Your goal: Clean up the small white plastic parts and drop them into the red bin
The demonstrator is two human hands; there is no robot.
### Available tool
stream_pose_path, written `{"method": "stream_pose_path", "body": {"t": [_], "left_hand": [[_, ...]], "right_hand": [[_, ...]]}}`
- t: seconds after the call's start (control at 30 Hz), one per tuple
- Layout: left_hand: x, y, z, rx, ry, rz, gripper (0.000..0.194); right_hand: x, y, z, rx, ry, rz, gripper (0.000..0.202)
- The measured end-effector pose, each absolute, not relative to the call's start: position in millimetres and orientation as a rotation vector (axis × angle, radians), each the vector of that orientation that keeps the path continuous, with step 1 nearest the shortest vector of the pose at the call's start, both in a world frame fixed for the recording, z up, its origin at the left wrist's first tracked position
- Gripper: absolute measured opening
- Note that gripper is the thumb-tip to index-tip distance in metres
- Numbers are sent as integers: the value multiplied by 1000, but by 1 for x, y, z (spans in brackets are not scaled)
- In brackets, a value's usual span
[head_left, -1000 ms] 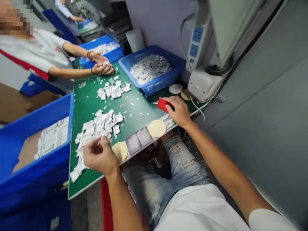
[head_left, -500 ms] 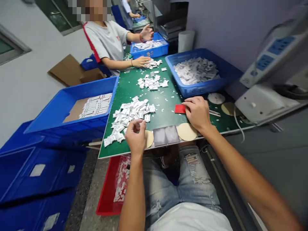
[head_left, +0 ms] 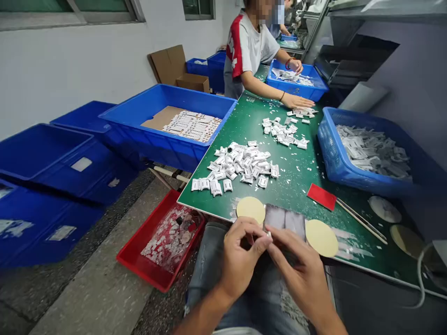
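Note:
My left hand [head_left: 242,253] pinches a small white plastic part [head_left: 269,234] between thumb and forefinger, just off the table's front edge. The fingers of my right hand [head_left: 300,267] close on the same part from the other side, hiding most of it. Behind my hands, a dark grey sheet [head_left: 286,219] lies between a pale yellow disc [head_left: 250,209] and a second yellow disc [head_left: 321,238]. A heap of small white plastic parts [head_left: 240,163] is spread on the green table [head_left: 289,193]. To the right lies a red flat pad [head_left: 321,197] beside thin sticks [head_left: 361,220].
A blue basket [head_left: 331,153] of white parts stands at right. A blue crate [head_left: 157,142] adjoins the table's left side; a red bin [head_left: 139,267] with scraps sits below. Across the table, a co-worker's hand [head_left: 296,101] rests by another pile.
My right hand has left the red pad and come together with my left at the table edge, both on a small white part. The view has swung left.

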State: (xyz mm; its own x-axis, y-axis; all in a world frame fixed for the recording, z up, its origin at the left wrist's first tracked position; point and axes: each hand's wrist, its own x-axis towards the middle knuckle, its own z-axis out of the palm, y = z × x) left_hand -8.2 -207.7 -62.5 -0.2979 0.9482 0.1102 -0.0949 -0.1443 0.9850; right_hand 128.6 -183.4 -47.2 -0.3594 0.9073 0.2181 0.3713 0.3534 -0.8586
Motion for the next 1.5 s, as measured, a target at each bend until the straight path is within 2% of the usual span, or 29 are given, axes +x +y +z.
{"method": "stream_pose_path", "body": {"t": [0.1, 0.27, 0.33, 0.47, 0.6, 0.7, 0.8, 0.9, 1.0, 1.13, 1.27, 1.4, 1.5], "left_hand": [[-28, -217, -68, 1208, 1307, 1459, 13], [-102, -193, -72, 1377, 2061, 1557, 53], [-131, -178, -71, 1452, 2252, 1423, 64], [-157, -158, -66, 1693, 2417, 1093, 54], [-159, -154, -62, 1644, 2444, 1103, 36], [-158, -161, -56, 1293, 2257, 1527, 35], [-149, -177, -47, 710, 1696, 1822, 40], [-127, -194, -35, 329, 1114, 1742, 32], [-98, -204, -27, 155, 782, 1630, 16], [-71, -205, -26, 153, 769, 1562, 12], [-65, -202, -33, 364, 1013, 1633, 34], [-65, -192, -35, 855, 1427, 1629, 51], [-64, -175, -36, 1426, 1628, 1408, 44]], "right_hand": [[141, -191, -58, -1227, -1665, 1230, 30], [163, -198, -68, -1140, -852, 1536, 32], [167, -198, -62, -1050, -634, 1616, 35], [168, -202, -54, -967, -490, 1690, 50], [168, -208, -58, -973, -449, 1739, 45], [174, -211, -63, -929, -396, 1732, 38], [182, -215, -65, -907, -349, 1714, 38], [185, -219, -67, -900, -347, 1722, 39], [184, -223, -70, -972, -422, 1724, 38], [190, -228, -74, -1212, -763, 1481, 37], [210, -218, -67, -1484, -1188, 876, 34], [231, -183, -51, -1484, -1466, 495, 20], [240, -153, -45, -1429, -1865, 339, 15]]}}
